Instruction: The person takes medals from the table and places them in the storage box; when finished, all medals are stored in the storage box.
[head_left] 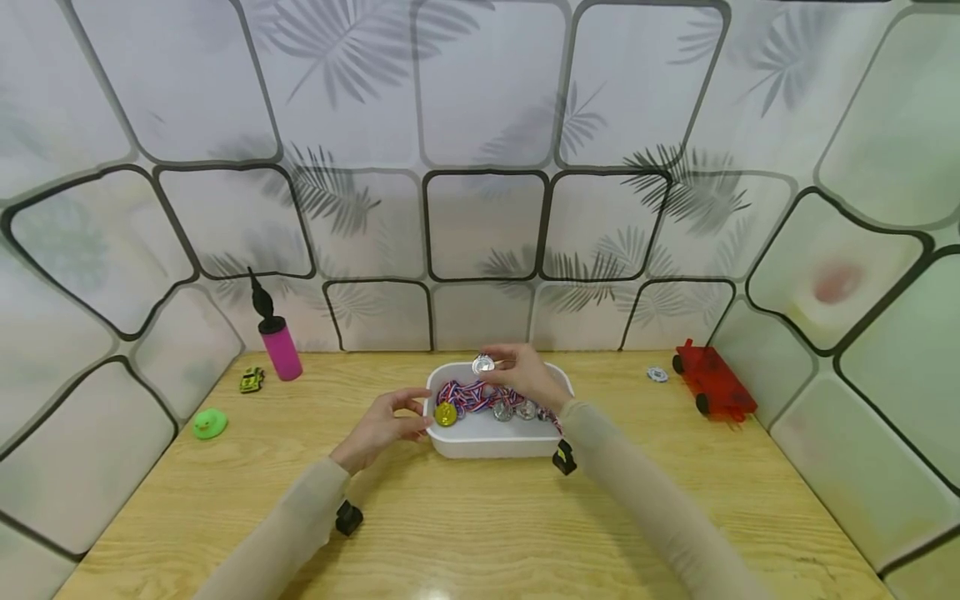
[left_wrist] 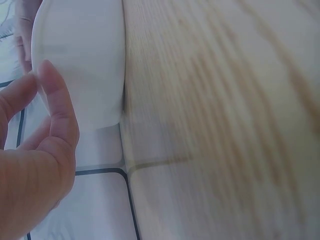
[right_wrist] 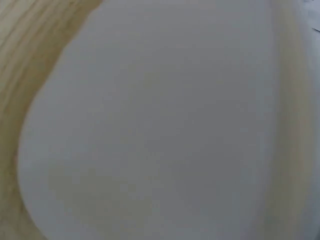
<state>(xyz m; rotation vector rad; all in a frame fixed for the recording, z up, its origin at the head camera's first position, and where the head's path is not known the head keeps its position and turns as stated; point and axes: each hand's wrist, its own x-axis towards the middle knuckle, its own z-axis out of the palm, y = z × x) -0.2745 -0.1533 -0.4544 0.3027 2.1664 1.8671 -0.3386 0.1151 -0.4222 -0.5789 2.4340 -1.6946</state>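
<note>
A white plastic tub (head_left: 480, 449) stands on the wooden table. Inside it lie a gold medal (head_left: 446, 414), silver medals (head_left: 502, 410) and a tangle of red, white and blue ribbons (head_left: 474, 396). My right hand (head_left: 531, 377) is over the tub and pinches a silver medal (head_left: 483, 365) between thumb and fingers. At the tub's left end, my left hand (head_left: 381, 427) grips the rim; the left wrist view shows thumb and fingertip on the edge of the tub (left_wrist: 85, 60). Only the blurred tub wall (right_wrist: 150, 125) fills the right wrist view, with the right hand out of sight there.
On the left are a green rubber duck (head_left: 209, 423), a small yellow toy car (head_left: 252, 380) and a pink hand pump (head_left: 282, 348) with a black nozzle. A pale poker-chip-like disc (head_left: 657, 375) and a red toy vehicle (head_left: 712, 382) lie right. Patterned cloth walls (head_left: 480, 225) enclose the table.
</note>
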